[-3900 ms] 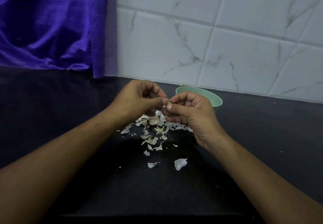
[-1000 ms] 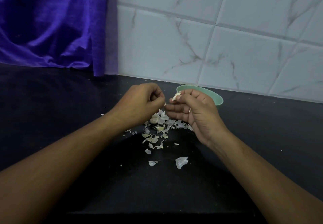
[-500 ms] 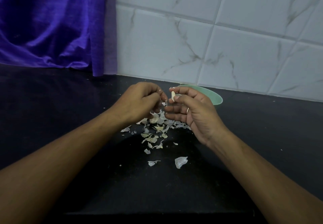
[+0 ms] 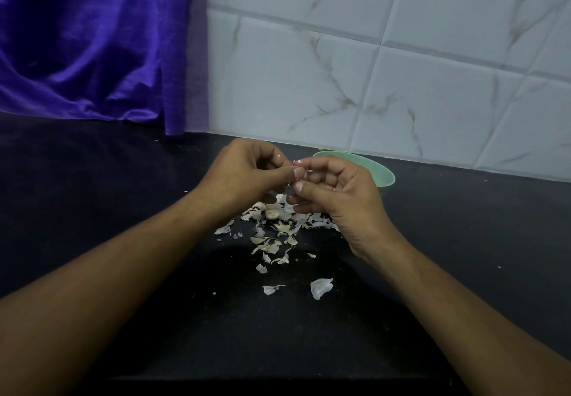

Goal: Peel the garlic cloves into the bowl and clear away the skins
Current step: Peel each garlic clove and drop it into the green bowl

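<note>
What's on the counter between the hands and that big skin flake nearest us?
Head view: smaller garlic skins strewn over the counter, from under the left hand and right hand down to the flake.

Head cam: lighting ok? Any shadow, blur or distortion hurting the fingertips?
Head view: dim, flat light, no glare; a soft shadow darkens the black countertop around the nearer garlic skins; tile wall grout lines slant and bow slightly, wide-angle distortion; left hand and right hand meet at slightly soft fingertips, what they pinch too small to tell.
</note>
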